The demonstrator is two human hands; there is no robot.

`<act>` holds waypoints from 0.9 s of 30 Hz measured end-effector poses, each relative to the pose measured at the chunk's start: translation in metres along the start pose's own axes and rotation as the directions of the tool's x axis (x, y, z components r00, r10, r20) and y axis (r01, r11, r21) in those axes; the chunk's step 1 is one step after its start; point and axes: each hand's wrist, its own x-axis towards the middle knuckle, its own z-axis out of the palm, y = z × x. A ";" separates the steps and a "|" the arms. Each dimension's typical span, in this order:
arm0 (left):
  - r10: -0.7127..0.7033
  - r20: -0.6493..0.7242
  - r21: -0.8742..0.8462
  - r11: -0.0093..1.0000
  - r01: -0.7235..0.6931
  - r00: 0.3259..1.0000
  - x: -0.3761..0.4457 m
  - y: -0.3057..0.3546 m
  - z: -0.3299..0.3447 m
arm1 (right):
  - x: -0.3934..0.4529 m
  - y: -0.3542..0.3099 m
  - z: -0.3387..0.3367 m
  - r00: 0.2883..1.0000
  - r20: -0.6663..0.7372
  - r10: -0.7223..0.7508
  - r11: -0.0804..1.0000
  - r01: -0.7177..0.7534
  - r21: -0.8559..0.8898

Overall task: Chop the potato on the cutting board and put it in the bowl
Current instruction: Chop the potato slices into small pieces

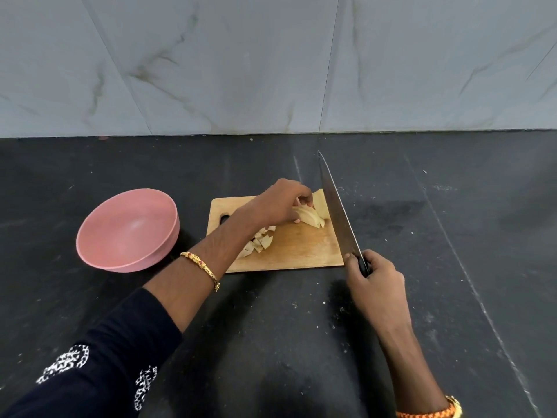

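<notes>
A wooden cutting board lies on the dark counter. On its far right part sit pale potato slices, and my left hand holds them with curled fingers. A heap of small chopped potato pieces lies near the board's middle, partly hidden by my left forearm. My right hand grips the black handle of a large knife, whose blade runs along the board's right edge, just right of the slices, tip pointing away. An empty pink bowl stands left of the board.
The black stone counter stretches all round, flecked with white specks. A grey marble tiled wall rises behind it.
</notes>
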 end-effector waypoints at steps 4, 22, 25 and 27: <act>-0.081 0.030 -0.008 0.997 0.081 0.996 0.000 -0.006 -0.001 | -0.001 -0.001 0.002 1.000 0.027 0.008 1.000 -0.009 0.003; -0.284 -0.190 -0.338 0.918 0.209 0.940 -0.027 0.013 0.018 | -0.006 0.006 0.000 0.998 0.004 0.061 0.996 -0.060 -0.060; -0.349 -0.186 -0.394 0.883 0.255 0.919 -0.036 0.016 0.028 | -0.013 0.007 0.005 0.997 0.006 0.082 0.989 -0.081 -0.123; -0.357 -0.184 -0.361 0.891 0.275 0.916 -0.040 0.018 0.034 | -0.015 0.007 0.008 0.994 0.005 0.105 0.978 -0.103 -0.183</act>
